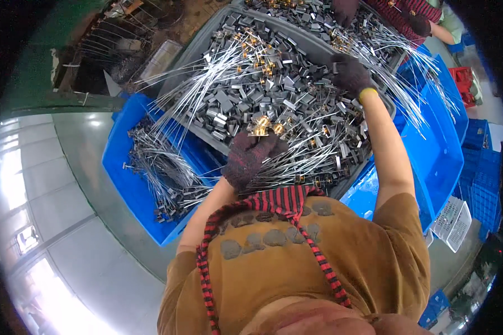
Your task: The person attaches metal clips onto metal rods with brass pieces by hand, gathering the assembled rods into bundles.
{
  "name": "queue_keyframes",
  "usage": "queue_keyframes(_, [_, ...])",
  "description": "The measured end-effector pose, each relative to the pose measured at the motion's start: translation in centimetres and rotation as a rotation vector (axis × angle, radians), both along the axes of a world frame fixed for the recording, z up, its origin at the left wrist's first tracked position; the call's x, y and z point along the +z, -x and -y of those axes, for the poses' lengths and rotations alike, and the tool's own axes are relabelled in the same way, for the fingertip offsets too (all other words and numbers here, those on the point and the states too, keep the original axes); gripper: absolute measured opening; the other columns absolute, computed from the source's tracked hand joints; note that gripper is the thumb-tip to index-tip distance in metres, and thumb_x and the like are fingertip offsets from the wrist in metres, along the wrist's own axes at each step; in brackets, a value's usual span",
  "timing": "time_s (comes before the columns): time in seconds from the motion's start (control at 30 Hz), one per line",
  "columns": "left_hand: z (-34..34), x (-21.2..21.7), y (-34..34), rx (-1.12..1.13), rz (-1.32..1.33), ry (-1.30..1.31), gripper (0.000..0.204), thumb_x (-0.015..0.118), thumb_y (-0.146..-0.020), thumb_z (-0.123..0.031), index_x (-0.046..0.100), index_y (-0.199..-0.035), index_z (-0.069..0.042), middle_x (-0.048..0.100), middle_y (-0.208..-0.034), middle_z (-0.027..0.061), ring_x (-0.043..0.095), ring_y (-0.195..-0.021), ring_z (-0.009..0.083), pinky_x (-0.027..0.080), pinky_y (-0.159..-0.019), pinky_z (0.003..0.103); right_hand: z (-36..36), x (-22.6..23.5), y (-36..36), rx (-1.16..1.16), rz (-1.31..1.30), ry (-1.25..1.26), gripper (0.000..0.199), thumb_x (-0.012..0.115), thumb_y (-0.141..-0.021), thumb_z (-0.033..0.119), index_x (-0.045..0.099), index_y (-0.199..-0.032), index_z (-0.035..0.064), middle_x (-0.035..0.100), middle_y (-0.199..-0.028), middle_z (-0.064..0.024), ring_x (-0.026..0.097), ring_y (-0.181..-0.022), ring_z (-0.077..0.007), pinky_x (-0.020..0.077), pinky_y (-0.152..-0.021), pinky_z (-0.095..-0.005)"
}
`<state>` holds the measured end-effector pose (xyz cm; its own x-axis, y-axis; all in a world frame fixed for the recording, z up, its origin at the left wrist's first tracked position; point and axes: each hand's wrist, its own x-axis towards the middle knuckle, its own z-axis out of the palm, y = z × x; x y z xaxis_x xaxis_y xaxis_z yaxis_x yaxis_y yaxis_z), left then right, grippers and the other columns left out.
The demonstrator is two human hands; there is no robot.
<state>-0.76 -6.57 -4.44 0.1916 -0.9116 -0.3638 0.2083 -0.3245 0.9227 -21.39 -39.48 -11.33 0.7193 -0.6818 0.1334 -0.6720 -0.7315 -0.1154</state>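
Note:
My left hand (pixel 250 159), in a dark knitted glove, is closed on a few shiny brass-coloured fittings (pixel 261 126) that stick out past its fingertips. It is over the near edge of a large grey tray (pixel 189 56) heaped with small dark and silver metal blocks (pixel 235 103). Long thin metal rods (pixel 302 173) with small end pieces lie just right of this hand. Farther off on the right, my right hand (pixel 350 75), gloved too, is over the blocks with its fingers curled. Whatever it grips blends into the dark glove and cannot be made out.
Another bundle of rods (pixel 221 70) crosses the tray's far left side. A blue bin (pixel 131 192) at left holds more rods; another blue bin (pixel 439 162) stands at right. Across the tray, a co-worker's gloved hand (pixel 419 23) is over similar parts. Blue crates (pixel 485 187) are stacked far right.

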Motion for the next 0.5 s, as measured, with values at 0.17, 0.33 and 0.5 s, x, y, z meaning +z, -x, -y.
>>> queue_keyframes(0.17, [-0.1, -0.5, -0.6, -0.107, 0.074, -0.007, 0.026, 0.058, -0.102, -0.012, 0.067, -0.121, 0.003, 0.074, -0.103, 0.0116, 0.07, -0.093, 0.0166, 0.055, -0.081, 0.032, -11.8, 5.3, 2.2, -0.097, 0.997, -1.271, 0.035, 0.069, -0.09, 0.012, 0.063, -0.124, 0.0047, 0.065, -0.095, -0.0032, 0.058, -0.072, -0.0119, 0.0535, -0.071, -0.0274])
queue_keyframes(0.33, [0.4, 1.1, 0.5, 0.036, -0.031, 0.062, 0.031, 0.06, -0.098, -0.011, 0.065, -0.126, 0.0, 0.073, -0.098, 0.0084, 0.068, -0.087, 0.0164, 0.055, -0.078, 0.032, -22.4, 10.6, -0.9, -0.165, 0.656, -1.516, 0.026, 0.072, -0.094, 0.017, 0.067, -0.116, 0.005, 0.066, -0.085, -0.0001, 0.058, -0.068, -0.007, 0.049, -0.06, -0.0245])
queue_keyframes(0.5, [0.3, 3.6, -0.8, -0.104, -0.12, 0.024, 0.029, 0.063, -0.096, -0.012, 0.066, -0.123, -0.005, 0.056, -0.073, -0.0036, 0.049, -0.059, 0.0074, 0.034, -0.052, 0.024, -22.3, 11.9, -0.2, -0.057, 0.743, -1.453, 0.04, 0.071, -0.095, 0.02, 0.062, -0.131, 0.0074, 0.067, -0.096, 0.0017, 0.062, -0.076, -0.005, 0.0503, -0.063, -0.0232])
